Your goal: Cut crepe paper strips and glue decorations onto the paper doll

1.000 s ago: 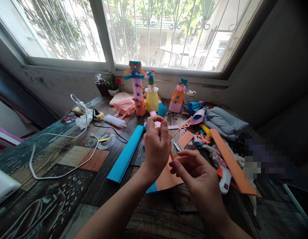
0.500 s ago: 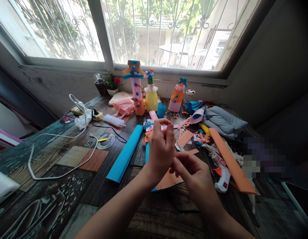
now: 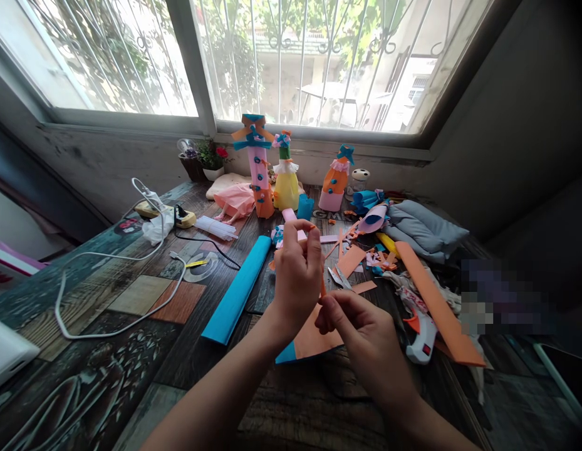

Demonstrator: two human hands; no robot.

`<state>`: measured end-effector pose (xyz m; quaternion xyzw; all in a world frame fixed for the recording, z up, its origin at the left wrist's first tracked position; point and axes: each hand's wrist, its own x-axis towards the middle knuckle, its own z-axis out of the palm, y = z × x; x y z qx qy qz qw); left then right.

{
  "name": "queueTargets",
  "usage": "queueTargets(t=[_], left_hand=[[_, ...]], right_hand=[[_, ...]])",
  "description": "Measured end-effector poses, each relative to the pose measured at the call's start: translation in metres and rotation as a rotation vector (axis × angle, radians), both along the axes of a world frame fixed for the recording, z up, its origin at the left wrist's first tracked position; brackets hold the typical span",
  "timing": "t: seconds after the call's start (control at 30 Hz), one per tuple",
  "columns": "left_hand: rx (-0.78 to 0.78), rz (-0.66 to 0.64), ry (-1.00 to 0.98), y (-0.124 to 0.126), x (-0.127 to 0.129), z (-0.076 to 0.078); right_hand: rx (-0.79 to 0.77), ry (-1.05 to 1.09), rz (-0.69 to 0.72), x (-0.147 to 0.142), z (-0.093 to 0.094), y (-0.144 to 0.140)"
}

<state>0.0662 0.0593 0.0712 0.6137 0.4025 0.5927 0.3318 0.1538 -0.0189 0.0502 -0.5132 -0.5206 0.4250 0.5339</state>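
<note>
Above the near middle of the table (image 3: 84,282): left hand (image 3: 296,275), raised, fingers pinched on the upper end of a thin orange paper strip (image 3: 322,287); right hand (image 3: 361,332), just below, fingertips closed on the strip's lower end. Beneath the hands: orange sheet (image 3: 314,338), flat. Left of it: blue paper roll (image 3: 238,289). Toward the right edge: glue gun (image 3: 421,338), long orange strip (image 3: 438,307). Along the far edge: three decorated bottles (image 3: 287,181).

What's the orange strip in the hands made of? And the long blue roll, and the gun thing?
The orange strip, pinched by the left hand and right hand, looks like thin matte paper. It bends easily. The blue roll seems to be matte craft paper, rolled. The glue gun looks like glossy white plastic.
</note>
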Motion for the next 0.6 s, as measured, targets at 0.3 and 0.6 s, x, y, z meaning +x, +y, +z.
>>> queueTargets(t=[0.3, 0.6], left_hand=[[0.022, 0.018, 0.072, 0.0022, -0.0014, 0.0], [0.116, 0.11, 0.188, 0.0043, -0.0045, -0.0009]], right_hand=[[-0.011, 0.007, 0.07, -0.0004, -0.0005, -0.0001], [-0.062, -0.135, 0.08, -0.0021, 0.0018, -0.0022]])
